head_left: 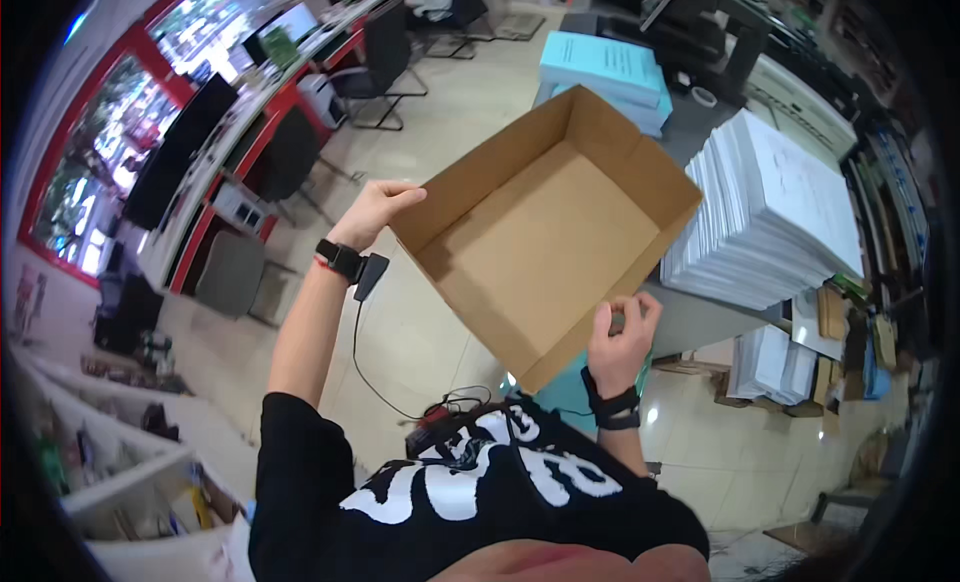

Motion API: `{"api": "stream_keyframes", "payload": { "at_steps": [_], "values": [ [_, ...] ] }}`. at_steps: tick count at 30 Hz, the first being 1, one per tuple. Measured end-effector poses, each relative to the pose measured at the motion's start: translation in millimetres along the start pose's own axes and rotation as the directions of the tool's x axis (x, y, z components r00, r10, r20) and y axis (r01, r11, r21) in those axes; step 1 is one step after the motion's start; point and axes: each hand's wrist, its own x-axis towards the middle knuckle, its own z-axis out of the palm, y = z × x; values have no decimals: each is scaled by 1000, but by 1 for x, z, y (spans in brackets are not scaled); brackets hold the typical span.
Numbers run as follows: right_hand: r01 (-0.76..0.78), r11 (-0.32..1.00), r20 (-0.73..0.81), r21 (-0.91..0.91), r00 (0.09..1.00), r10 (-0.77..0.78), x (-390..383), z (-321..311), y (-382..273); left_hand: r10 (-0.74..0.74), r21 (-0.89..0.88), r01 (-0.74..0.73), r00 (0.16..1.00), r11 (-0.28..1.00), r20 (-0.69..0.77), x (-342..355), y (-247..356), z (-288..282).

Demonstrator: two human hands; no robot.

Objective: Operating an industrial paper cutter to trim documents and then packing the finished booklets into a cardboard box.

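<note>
An open, shallow brown cardboard box (550, 242) is tilted in front of me, its bare inside facing up toward me. My left hand (380, 210) is closed on the box's left corner, with the thumb over the rim. At the near right wall, my right hand (622, 340) has its fingers curled, with thumb and fingertips at the rim; part of its grip is hidden. A black band with a small black device (370, 274) and a cable sits on my left wrist. Another black band (612, 410) circles my right wrist.
On the grey table (690, 322) to the right stand a tall stack of white paper (770, 202) and turquoise-covered stacks (605, 67). More paper bundles (775, 367) lie lower right. Chairs (375, 62) and a long desk with monitors line the left. Shelving (130, 482) stands lower left.
</note>
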Motion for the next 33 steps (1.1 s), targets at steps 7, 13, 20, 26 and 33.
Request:
{"api": "stream_keyframes", "payload": {
  "at_steps": [7,13,20,26,33],
  "values": [
    [-75,967,-200,-242,979,26,43,131,-53,-1,-518,101,982,850,189,230,-46,-39],
    [-226,850,-422,-476,907,5,76,216,-81,-6,-518,208,931,830,364,346,-74,-25],
    [-584,780,-807,-227,560,185,60,239,-125,34,-369,300,734,880,678,446,-43,-33],
    [-508,852,-952,-129,303,37,74,287,-141,-96,-325,503,644,801,759,601,-19,28],
    [-678,662,-948,-318,231,-219,147,395,-252,-157,-62,539,351,840,923,668,-21,110]
  ]
}}
